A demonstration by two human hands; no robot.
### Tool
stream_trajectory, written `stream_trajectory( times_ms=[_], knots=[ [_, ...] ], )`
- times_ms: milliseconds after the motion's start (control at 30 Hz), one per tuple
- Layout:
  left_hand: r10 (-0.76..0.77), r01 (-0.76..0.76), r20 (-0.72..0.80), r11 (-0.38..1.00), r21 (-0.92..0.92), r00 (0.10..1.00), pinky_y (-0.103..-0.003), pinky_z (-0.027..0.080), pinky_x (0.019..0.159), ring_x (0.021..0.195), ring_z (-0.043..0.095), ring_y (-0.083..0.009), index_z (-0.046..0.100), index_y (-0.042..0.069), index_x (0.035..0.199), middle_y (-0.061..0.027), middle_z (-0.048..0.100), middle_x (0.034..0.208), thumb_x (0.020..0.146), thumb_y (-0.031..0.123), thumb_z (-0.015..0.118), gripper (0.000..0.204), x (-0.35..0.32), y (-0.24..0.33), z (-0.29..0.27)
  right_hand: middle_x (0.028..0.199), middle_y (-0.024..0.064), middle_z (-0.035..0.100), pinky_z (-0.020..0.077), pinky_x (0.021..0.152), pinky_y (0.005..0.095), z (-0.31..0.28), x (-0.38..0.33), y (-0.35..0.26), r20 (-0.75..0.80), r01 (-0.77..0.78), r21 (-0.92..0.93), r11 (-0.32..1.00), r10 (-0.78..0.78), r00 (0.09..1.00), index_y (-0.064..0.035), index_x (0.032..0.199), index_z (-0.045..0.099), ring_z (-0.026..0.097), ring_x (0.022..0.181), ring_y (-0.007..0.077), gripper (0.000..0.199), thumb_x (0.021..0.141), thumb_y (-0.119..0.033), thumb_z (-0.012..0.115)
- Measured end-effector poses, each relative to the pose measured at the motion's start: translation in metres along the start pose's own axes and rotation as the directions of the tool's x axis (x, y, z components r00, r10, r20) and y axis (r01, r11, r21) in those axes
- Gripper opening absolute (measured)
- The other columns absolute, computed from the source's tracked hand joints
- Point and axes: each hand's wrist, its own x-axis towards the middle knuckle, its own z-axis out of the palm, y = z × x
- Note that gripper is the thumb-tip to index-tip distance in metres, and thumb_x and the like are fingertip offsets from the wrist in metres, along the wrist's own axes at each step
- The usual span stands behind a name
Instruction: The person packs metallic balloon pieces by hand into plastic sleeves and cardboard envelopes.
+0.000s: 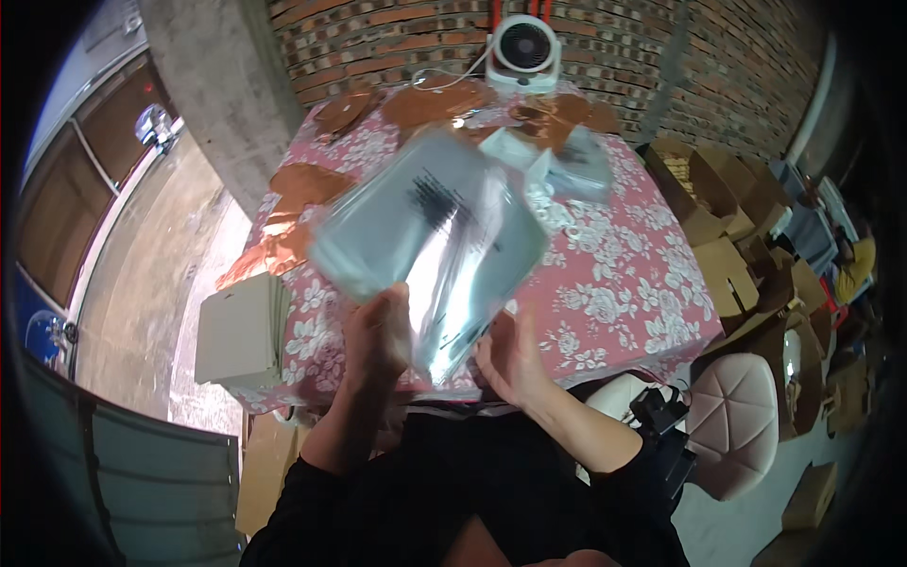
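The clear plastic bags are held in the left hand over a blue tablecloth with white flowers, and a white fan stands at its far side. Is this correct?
Not quite: in the head view, the tablecloth is pink, not blue. The rest holds: it has white flowers, the clear plastic bags are in the left hand, and the white fan stands at its far side.

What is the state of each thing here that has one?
Clear plastic bundle: held, tilted, creased.
Left hand: closed on the bundle.
Right hand: at the bundle's edge, grip unclear.
Fan: upright; whether running, unclear.
Orange-brown sheets: lying on the table.
Grey boards: stacked.
Cardboard box: open, with contents.
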Motion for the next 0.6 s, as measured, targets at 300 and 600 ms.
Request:
stream_trajectory(
  times_ms=[300,600],
  knots=[
    [-0.387,0.374,0.228,0.922,0.098,0.894,-0.037,0.05,0.092,0.104,0.062,-0.0257,0.049,-0.004,0.127,-0.0146,0.06,0.112,0.08,0.005,0.055,0.048,-0.004,-0.036,0.081,0.144,0.0074,0.044,0.0364,0.11,0.0424,-0.032,-0.031,-0.035,0.053,0.212,0.337,0.917,-0.243,0.969,-0.0098,0.145,0.031,0.044,0.131,0.0252,0.101,0.076,-0.082,0.048],
    [-0.163,0.091,0.231,0.952,0.294,0.959,-0.026,0.046,0.074,0.083,0.059,-0.0142,0.056,-0.008,0.115,-0.0095,0.062,0.098,0.089,0.0,0.054,0.027,-0.006,-0.099,0.111,0.123,0.0054,0.059,0.0551,0.082,0.0309,-0.06,-0.033,-0.081,-0.351,0.468,0.232,0.852,-0.376,0.858,-0.0067,0.132,0.045,0.064,0.099,0.0151,0.049,0.094,-0.032,0.063]
  ],
)
